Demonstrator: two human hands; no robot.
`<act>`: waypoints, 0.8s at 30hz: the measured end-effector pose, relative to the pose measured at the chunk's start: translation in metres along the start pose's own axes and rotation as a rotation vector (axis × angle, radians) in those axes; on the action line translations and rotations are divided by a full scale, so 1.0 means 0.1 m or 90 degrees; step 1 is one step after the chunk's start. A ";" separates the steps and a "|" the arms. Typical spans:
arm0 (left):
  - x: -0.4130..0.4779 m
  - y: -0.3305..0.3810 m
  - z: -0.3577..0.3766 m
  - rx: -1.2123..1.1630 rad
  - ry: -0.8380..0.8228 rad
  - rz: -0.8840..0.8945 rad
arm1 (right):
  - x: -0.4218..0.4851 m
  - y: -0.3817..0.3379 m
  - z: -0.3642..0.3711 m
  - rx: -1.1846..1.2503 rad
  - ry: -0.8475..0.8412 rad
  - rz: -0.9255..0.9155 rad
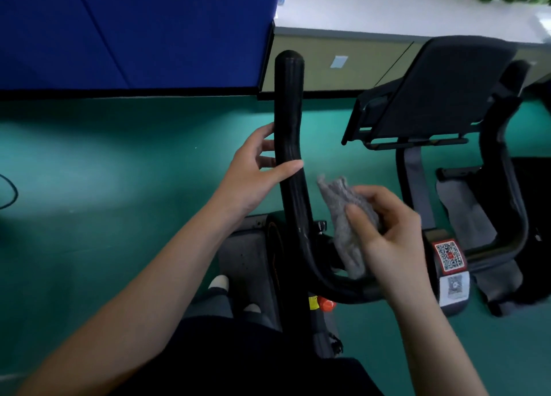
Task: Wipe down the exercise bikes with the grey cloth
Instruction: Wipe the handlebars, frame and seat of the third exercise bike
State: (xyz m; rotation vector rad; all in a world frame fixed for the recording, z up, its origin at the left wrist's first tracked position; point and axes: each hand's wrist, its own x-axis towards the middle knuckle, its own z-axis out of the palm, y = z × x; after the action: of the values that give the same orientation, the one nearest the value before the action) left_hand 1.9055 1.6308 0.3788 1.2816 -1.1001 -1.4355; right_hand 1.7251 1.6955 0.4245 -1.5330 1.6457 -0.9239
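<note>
The exercise bike's black left handlebar (288, 103) rises up the middle of the view. My left hand (253, 172) wraps round it about halfway up, thumb across the front and fingers behind. Just right of the bar, my right hand (387, 231) pinches the crumpled grey cloth (346, 217) between thumb and fingers; the cloth hangs down over the handlebar's lower curve (337, 285) and stands a little apart from the upright bar. The bike's black tablet holder (432, 97) and right handlebar (507, 187) lie to the right.
Green floor (119, 187) spreads around the bike. A blue partition (134, 32) stands at the back left and a white-topped cabinet (387, 17) at the back right. A QR-code sticker (449, 255) sits on the bike's stem. A black cable (9, 193) loops at the far left.
</note>
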 end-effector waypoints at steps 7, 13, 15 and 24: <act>-0.18 -0.07 0.05 0.001 0.042 0.026 | 0.22 0.02 0.27 -0.025 -0.082 0.093; -0.27 -0.11 0.12 -0.013 0.071 0.043 | 0.04 0.12 0.10 -0.113 -0.201 0.092; -0.26 -0.11 0.12 -0.018 0.076 0.041 | -0.02 0.16 0.04 -0.136 -0.261 0.093; -0.24 -0.13 0.11 -0.021 0.086 0.027 | 0.17 0.20 -0.02 0.000 -0.434 0.208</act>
State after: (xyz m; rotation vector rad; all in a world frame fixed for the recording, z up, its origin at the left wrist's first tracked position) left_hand 1.8950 1.6575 0.3720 1.3039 -1.0042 -1.3104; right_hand 1.7119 1.6798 0.4080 -1.3184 1.3226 -0.1837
